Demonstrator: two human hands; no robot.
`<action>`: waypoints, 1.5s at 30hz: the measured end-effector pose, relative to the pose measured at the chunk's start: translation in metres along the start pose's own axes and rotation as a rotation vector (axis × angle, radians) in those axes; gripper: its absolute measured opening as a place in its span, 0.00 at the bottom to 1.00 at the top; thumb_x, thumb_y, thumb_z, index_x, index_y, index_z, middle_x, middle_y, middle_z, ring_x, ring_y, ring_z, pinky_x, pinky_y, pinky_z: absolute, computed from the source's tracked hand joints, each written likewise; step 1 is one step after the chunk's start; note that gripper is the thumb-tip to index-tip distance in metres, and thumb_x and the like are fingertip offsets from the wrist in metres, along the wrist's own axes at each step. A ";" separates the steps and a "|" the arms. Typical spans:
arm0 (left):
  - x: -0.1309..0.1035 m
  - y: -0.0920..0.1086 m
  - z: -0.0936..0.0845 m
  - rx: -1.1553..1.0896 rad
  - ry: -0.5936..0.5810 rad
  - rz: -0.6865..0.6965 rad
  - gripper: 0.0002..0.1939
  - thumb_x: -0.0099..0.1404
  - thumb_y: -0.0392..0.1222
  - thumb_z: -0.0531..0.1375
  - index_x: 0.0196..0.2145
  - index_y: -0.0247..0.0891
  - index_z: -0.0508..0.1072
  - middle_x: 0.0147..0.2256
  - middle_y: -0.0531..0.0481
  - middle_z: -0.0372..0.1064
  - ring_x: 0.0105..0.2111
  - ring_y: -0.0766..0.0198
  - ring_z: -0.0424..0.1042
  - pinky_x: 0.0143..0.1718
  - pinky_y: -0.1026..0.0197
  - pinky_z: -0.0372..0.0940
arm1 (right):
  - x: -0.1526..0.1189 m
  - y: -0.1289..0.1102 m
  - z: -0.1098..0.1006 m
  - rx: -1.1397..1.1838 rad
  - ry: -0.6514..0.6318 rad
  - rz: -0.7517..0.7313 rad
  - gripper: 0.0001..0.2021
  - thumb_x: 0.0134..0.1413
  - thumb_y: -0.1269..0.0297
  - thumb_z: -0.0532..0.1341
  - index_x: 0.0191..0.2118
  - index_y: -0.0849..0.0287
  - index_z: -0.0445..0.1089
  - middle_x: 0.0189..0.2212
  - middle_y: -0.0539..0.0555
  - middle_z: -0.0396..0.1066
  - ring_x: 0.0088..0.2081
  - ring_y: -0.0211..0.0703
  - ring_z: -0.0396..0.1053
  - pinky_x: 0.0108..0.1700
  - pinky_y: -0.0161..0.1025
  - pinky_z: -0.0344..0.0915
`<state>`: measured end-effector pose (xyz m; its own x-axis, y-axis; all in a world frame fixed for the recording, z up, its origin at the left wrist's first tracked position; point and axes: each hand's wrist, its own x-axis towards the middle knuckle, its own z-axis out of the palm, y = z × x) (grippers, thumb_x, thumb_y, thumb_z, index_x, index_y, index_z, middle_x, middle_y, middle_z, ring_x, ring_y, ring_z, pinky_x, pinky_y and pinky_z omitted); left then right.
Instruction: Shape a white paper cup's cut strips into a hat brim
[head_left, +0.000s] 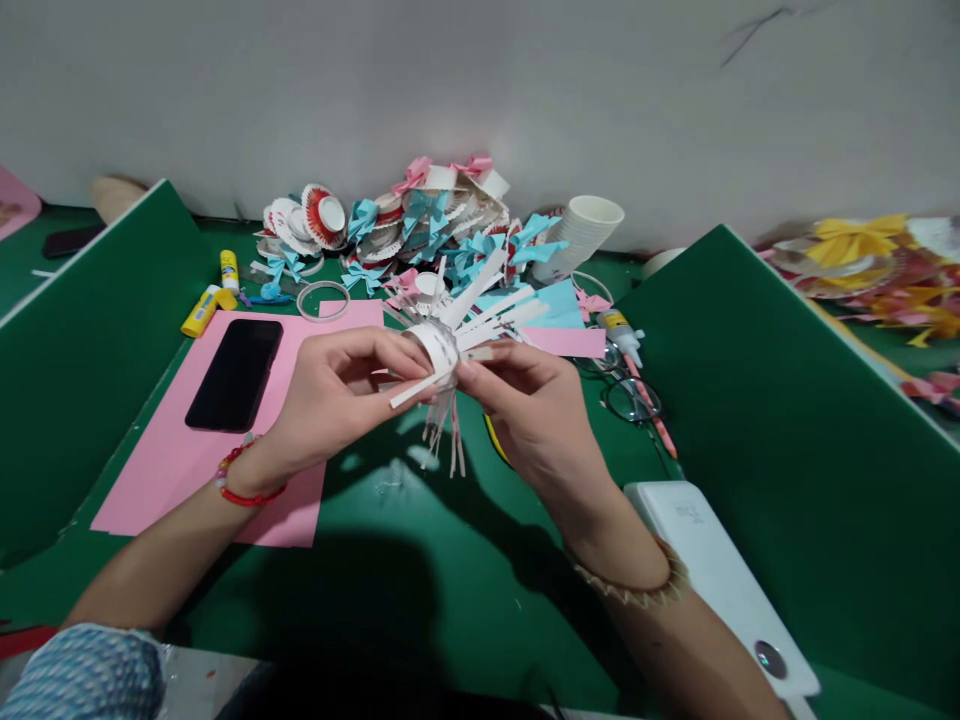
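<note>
Between my two hands, above the green table (375, 600), is a white paper cup (439, 345) whose wall is cut into many thin strips that fan outward. My left hand (352, 385) grips its round base from the left, thumb below and fingers above. From the right, my right hand (525, 400) pinches at the strips near the base with thumb and forefinger. Some strips hang down under the cup; others spread up and to the right. Pink paper sheets (161, 470) lie under my left forearm, with a black phone (234, 375) on top.
Behind my hands is a heap of cut cups with blue and pink bows (427, 215), next to stacked paper cups (589, 225). Glue sticks (202, 310) stand left; glasses (632, 398), a pink pen (652, 410) and a white device (720, 580) lie right. Green partitions (810, 430) flank the table.
</note>
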<state>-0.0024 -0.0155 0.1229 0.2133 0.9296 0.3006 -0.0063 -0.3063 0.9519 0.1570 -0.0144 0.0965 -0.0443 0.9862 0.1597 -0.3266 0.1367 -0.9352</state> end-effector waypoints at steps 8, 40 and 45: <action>0.000 -0.002 0.005 0.010 0.055 0.030 0.06 0.51 0.36 0.66 0.22 0.34 0.72 0.26 0.51 0.72 0.29 0.66 0.71 0.31 0.63 0.68 | -0.007 0.000 0.006 -0.108 0.091 -0.082 0.02 0.44 0.67 0.66 0.25 0.56 0.73 0.22 0.45 0.71 0.25 0.31 0.67 0.28 0.30 0.66; -0.004 -0.009 0.013 0.134 0.043 -0.014 0.02 0.54 0.35 0.63 0.28 0.34 0.74 0.29 0.49 0.71 0.30 0.66 0.69 0.32 0.65 0.65 | -0.012 -0.002 0.014 -0.432 0.208 -0.310 0.04 0.47 0.71 0.62 0.26 0.56 0.69 0.27 0.49 0.70 0.31 0.36 0.69 0.36 0.35 0.69; -0.004 -0.012 0.015 0.069 0.127 -0.056 0.04 0.52 0.37 0.65 0.25 0.35 0.73 0.25 0.52 0.71 0.27 0.68 0.69 0.30 0.66 0.65 | -0.010 0.002 0.013 -0.365 0.210 -0.247 0.03 0.46 0.68 0.64 0.25 0.56 0.70 0.27 0.49 0.71 0.31 0.37 0.69 0.35 0.36 0.70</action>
<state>0.0112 -0.0189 0.1098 0.0860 0.9627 0.2564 0.0699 -0.2626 0.9624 0.1448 -0.0255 0.0975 0.1964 0.9124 0.3591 0.0504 0.3564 -0.9330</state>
